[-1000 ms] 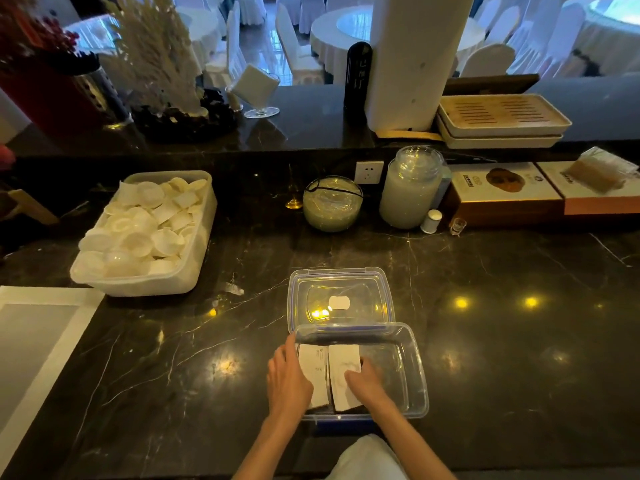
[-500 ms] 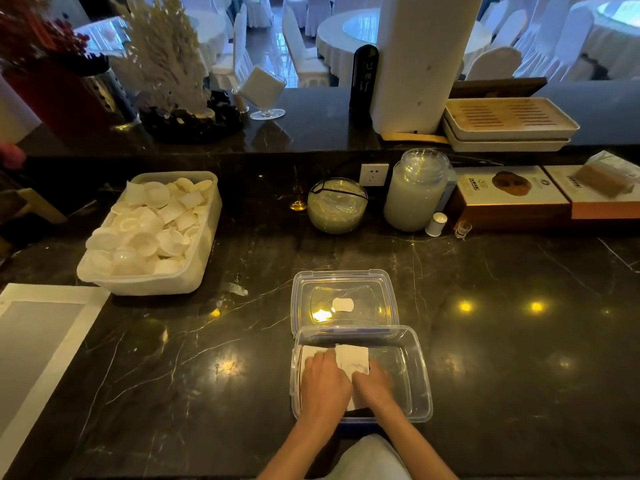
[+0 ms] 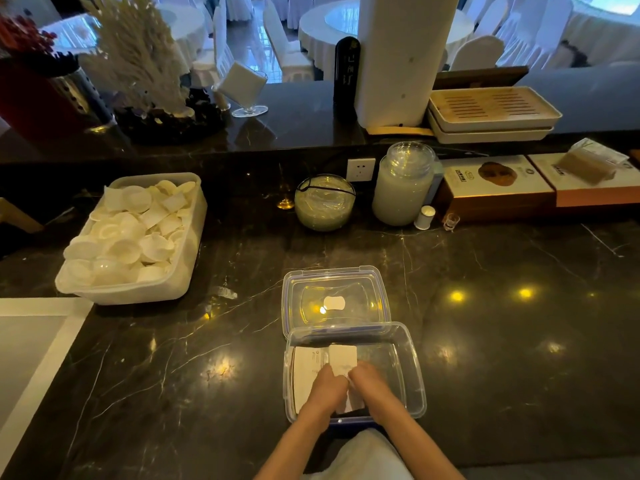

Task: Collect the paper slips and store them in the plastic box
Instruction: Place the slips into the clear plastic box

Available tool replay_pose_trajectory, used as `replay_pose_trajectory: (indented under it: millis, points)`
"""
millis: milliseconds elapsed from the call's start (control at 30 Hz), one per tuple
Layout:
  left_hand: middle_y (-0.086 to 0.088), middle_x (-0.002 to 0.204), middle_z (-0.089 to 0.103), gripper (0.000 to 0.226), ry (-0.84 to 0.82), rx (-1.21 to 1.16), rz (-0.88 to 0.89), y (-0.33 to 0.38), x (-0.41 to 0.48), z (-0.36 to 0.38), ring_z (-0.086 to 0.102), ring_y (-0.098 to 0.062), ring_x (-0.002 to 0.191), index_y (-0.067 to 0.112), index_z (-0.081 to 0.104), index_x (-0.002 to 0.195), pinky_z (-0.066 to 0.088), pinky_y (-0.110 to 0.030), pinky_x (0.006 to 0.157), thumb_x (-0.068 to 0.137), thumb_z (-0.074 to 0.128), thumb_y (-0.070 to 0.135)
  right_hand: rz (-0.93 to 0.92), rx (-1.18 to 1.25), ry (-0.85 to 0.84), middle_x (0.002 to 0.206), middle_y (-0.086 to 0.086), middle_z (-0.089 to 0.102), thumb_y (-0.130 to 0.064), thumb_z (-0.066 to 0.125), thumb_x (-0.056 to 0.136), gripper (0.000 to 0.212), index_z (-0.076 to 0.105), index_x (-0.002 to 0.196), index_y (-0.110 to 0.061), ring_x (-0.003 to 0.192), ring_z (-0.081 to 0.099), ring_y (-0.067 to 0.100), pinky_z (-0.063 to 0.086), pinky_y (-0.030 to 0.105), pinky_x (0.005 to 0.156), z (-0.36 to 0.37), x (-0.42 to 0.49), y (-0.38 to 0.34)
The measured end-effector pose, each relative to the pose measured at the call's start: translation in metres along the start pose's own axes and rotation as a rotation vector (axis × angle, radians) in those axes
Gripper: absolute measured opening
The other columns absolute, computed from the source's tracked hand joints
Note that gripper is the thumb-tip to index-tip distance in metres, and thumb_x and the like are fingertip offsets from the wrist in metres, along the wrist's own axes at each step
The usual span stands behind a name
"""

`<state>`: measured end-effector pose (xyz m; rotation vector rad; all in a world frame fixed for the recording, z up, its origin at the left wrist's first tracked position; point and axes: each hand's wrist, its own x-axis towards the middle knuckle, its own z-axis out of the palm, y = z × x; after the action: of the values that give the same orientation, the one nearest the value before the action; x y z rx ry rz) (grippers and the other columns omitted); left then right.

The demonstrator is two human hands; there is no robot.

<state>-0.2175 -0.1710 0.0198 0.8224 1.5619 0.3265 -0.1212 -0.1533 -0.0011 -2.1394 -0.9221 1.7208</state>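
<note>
Head view. Dark marble counter [image 3: 485, 341]. Clear plastic box [image 3: 412, 368] at 6 o'clock, close to the near edge, open. Its lid [image 3: 372, 285] lies flat just beyond, at 12 o'clock from the box, touching or slightly overlapped by the box's far rim; a small white label shows at the lid's middle.

Paper slips [image 3: 341, 356] inside the box, in its left half: one pale stack flat against the left wall, a second narrower slip beside it toward centre. Right half of the box floor bare.

Left hand [image 3: 327, 389] reaches in over the near rim, fingers curled down on the slips. Right hand [image 3: 369, 381] just beside it, touching it, fingers also bent onto the narrower slip. Whether either hand pinches paper or only presses on it: cannot tell.

At 10 o'clock, well apart: white tub [image 3: 180, 282] heaped with small white dishes. At 12 o'clock, by the counter's back wall: glass bowl [image 3: 325, 202], frosted jar [image 3: 401, 188] to its right.
</note>
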Motion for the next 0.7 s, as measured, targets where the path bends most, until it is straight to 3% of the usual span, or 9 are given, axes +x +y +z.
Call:
replay_pose_trajectory:
  millis: [67, 167, 267, 333, 433, 567, 633, 700]
  points:
    - [-0.003, 0.123, 0.060, 0.040, -0.007, -0.023, -0.012, 0.002, 0.001, -0.001, 0.054, -0.017, 0.106, 0.018, 0.051, 0.131, 0.045, -0.022, 0.070, 0.093, 0.042, 0.008, 0.009, 0.021, -0.015, 0.133, 0.025, 0.057, -0.006, 0.041, 0.096, 0.039, 0.052, 0.132, 0.004, 0.120, 0.057, 0.040, 0.046, 0.033, 0.075, -0.001, 0.002, 0.002]
    - [-0.002, 0.117, 0.061, 0.039, -0.005, -0.030, -0.036, 0.001, 0.003, -0.003, 0.056, -0.015, 0.102, 0.016, 0.052, 0.131, 0.047, -0.027, 0.077, 0.093, 0.044, 0.010, 0.060, -0.031, -0.031, 0.135, 0.024, 0.056, -0.009, 0.043, 0.098, 0.037, 0.052, 0.132, 0.004, 0.126, 0.054, 0.038, 0.042, 0.033, 0.080, 0.003, 0.010, -0.001]
    - [-0.005, 0.127, 0.058, 0.047, -0.017, -0.002, -0.046, -0.001, 0.004, -0.008, 0.055, -0.019, 0.111, 0.014, 0.046, 0.138, 0.048, -0.031, 0.087, 0.091, 0.044, 0.009, 0.158, -0.156, 0.019, 0.128, 0.014, 0.060, -0.017, 0.049, 0.100, 0.035, 0.052, 0.132, -0.004, 0.120, 0.058, 0.025, 0.043, 0.027, 0.084, 0.006, 0.009, -0.014]
    - [0.001, 0.117, 0.059, 0.046, -0.011, 0.028, -0.022, 0.000, 0.002, -0.014, 0.056, -0.011, 0.100, 0.014, 0.046, 0.136, 0.047, -0.025, 0.075, 0.091, 0.046, 0.009, 0.152, -0.154, 0.013, 0.110, 0.009, 0.062, -0.021, 0.051, 0.100, 0.033, 0.054, 0.129, -0.006, 0.102, 0.061, 0.021, 0.045, 0.028, 0.080, 0.001, 0.012, -0.014]
    - [0.012, 0.097, 0.060, 0.034, 0.016, 0.119, 0.081, 0.005, -0.004, -0.030, 0.058, -0.003, 0.087, 0.019, 0.055, 0.126, 0.049, -0.022, 0.067, 0.092, 0.049, 0.015, 0.031, -0.112, -0.028, 0.088, -0.003, 0.061, -0.023, 0.052, 0.098, 0.022, 0.061, 0.117, -0.014, 0.075, 0.057, 0.009, 0.046, 0.024, 0.064, -0.024, -0.005, -0.009]
    - [0.000, 0.093, 0.070, 0.019, 0.214, 0.111, 0.206, 0.036, 0.003, -0.075, 0.065, -0.011, 0.076, 0.025, 0.066, 0.104, 0.055, -0.028, 0.067, 0.097, 0.049, 0.018, -0.276, 0.074, 0.079, 0.093, -0.008, 0.068, -0.025, 0.052, 0.099, 0.018, 0.063, 0.100, -0.039, 0.082, 0.067, 0.009, 0.057, 0.022, 0.063, -0.081, -0.020, -0.030]
    - [-0.006, 0.100, 0.071, 0.021, 0.333, 0.093, 0.253, 0.056, 0.021, -0.102, 0.066, -0.014, 0.081, 0.021, 0.066, 0.105, 0.056, -0.029, 0.070, 0.097, 0.048, 0.013, -0.339, 0.060, 0.225, 0.101, -0.004, 0.070, -0.019, 0.054, 0.097, 0.022, 0.070, 0.110, -0.027, 0.085, 0.065, 0.009, 0.054, 0.024, 0.070, -0.106, 0.003, -0.055]
    - [-0.011, 0.108, 0.070, 0.023, 0.423, 0.142, 0.234, 0.072, 0.047, -0.124, 0.066, -0.022, 0.093, 0.014, 0.066, 0.108, 0.057, -0.040, 0.085, 0.094, 0.048, 0.009, -0.337, 0.034, 0.333, 0.102, 0.001, 0.072, -0.012, 0.055, 0.095, 0.026, 0.072, 0.114, -0.014, 0.080, 0.063, 0.011, 0.050, 0.025, 0.067, -0.124, 0.033, -0.082]
